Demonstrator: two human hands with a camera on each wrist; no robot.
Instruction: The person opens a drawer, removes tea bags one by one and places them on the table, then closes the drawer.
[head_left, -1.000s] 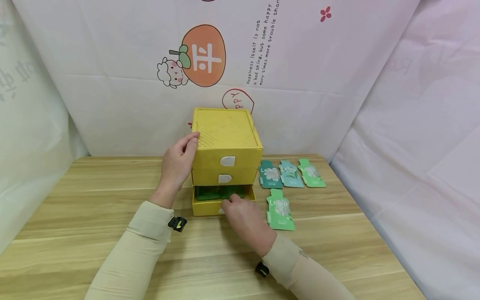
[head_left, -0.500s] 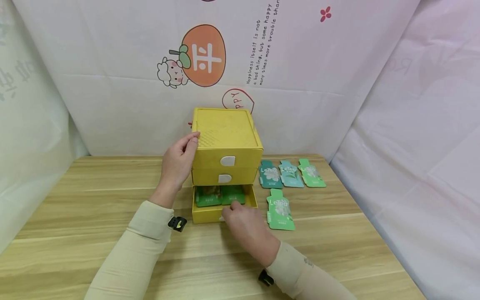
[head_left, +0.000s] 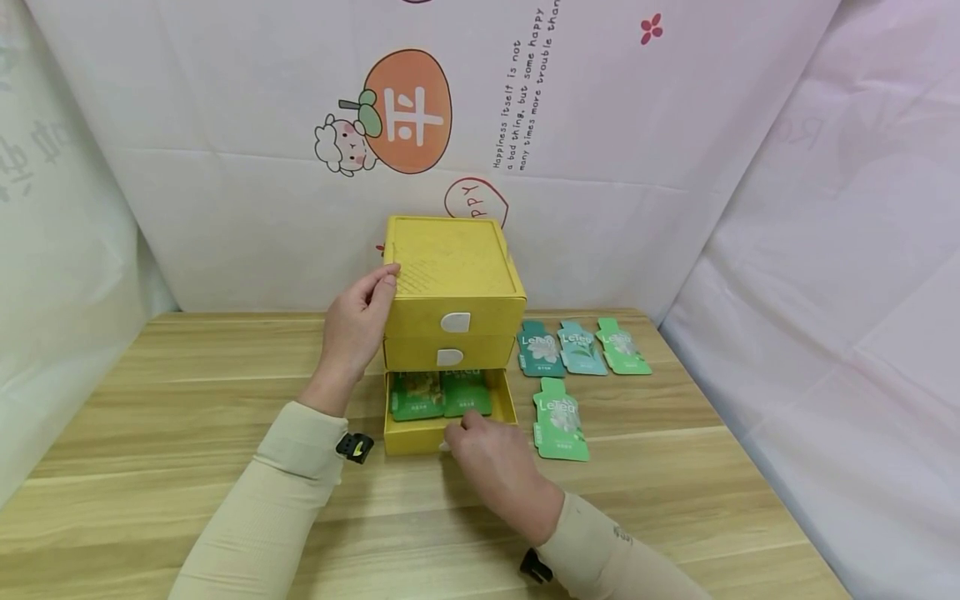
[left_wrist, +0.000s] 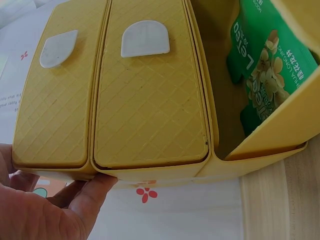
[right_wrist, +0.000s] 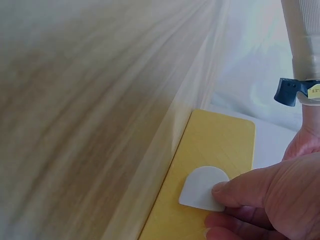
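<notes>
1. The yellow cabinet (head_left: 452, 283) stands on the table (head_left: 187, 467), near the backdrop.
2. The left hand (head_left: 352, 329) rests against the cabinet's left side, fingers straight and together, fingertips (head_left: 387, 281) at the top edge.
3. The bottom drawer (head_left: 420, 435) stands part-way out, with green packets (head_left: 438, 394) lying flat inside.
4. The right hand (head_left: 491, 454) pinches the drawer's white tab (right_wrist: 202, 187): thumb on top, the other fingers curled beneath.
5. Four more sachets (head_left: 581, 350) lie on the table just right of the cabinet.
</notes>
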